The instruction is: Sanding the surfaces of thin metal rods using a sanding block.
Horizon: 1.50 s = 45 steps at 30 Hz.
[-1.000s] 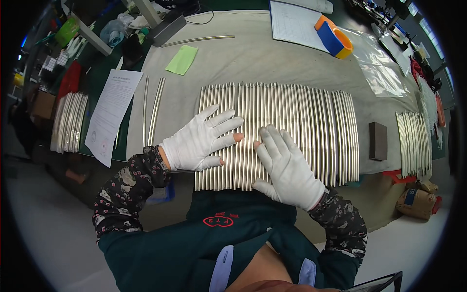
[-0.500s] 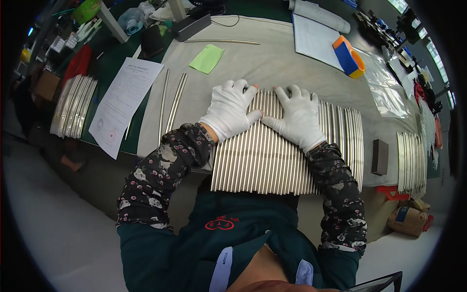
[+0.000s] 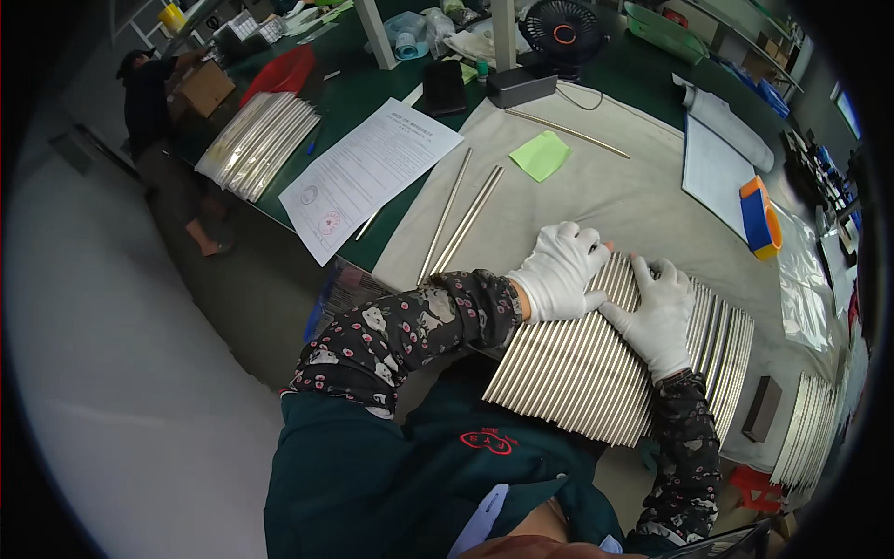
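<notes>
A row of slim, shiny metal rods (image 3: 570, 374) lies side by side at the near edge of the cloth-covered table. My left hand (image 3: 562, 273), in a white glove, rests over the far left part of the row with its fingers apart. Beside it, my gloved right hand (image 3: 659, 319) lies spread on top of the rods, right of their middle. The thumbs point toward each other, nearly meeting. Neither hand grips anything that shows; the rods under the palms are hidden.
Loose rods (image 3: 467, 220) lie left of the row, and another rod (image 3: 566, 132) lies farther back. Around them are a green paper (image 3: 540, 156), a printed sheet (image 3: 368, 177), a tape roll (image 3: 761, 220), a dark block (image 3: 763, 408) and wrapped rod bundles (image 3: 260, 144). A person (image 3: 160, 121) stands far left.
The whole view has swung left, so the table and hands appear farther right and tilted. A person and a fan have come into sight. Both hands stay on the rods, with little movement.
</notes>
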{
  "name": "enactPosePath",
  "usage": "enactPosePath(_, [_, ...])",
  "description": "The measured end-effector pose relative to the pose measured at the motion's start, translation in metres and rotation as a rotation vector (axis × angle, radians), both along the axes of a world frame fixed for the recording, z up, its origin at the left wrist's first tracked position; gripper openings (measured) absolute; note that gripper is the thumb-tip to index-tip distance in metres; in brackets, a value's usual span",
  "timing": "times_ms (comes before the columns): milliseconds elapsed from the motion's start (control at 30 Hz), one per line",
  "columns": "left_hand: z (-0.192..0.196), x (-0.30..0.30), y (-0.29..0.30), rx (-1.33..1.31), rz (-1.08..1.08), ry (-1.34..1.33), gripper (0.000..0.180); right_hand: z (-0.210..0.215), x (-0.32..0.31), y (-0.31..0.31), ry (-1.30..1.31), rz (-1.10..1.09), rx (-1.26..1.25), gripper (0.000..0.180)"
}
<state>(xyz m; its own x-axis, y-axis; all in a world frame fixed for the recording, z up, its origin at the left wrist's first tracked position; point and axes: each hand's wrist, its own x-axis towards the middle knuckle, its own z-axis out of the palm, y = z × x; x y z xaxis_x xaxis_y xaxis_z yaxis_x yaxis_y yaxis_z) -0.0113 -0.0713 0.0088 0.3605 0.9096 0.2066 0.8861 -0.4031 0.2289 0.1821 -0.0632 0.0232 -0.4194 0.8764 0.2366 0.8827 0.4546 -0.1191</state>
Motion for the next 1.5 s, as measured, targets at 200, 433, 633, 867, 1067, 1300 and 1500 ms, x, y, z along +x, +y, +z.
enactPosePath(200, [0.035,-0.066,-0.009,0.181,0.031,-0.002,0.061,0.0,0.002,-0.001,-0.015,0.001,-0.011,0.076])
enactPosePath(433, [0.032,-0.233,-0.066,-0.051,0.67,0.212,0.082,-0.002,0.003,0.0,-0.029,0.019,0.003,0.076])
enactPosePath(633, [0.017,-0.245,-0.081,-0.198,0.838,0.248,0.076,-0.006,0.008,0.0,-0.013,0.047,0.01,0.076])
enactPosePath(867, [0.037,-0.245,-0.066,-0.337,0.843,0.277,0.06,-0.009,0.008,0.0,-0.009,0.073,0.047,0.075])
enactPosePath(1067, [0.017,-0.254,-0.066,-0.055,0.858,0.226,0.061,-0.005,0.005,0.0,-0.014,0.071,0.029,0.074])
enactPosePath(1300, [0.018,-0.249,-0.055,-0.045,0.873,0.173,0.056,-0.007,0.008,0.001,-0.022,0.092,0.062,0.074])
enactPosePath(1500, [-0.005,-0.28,-0.05,0.065,0.893,-0.003,0.029,-0.005,0.007,0.0,-0.013,0.11,0.067,0.072])
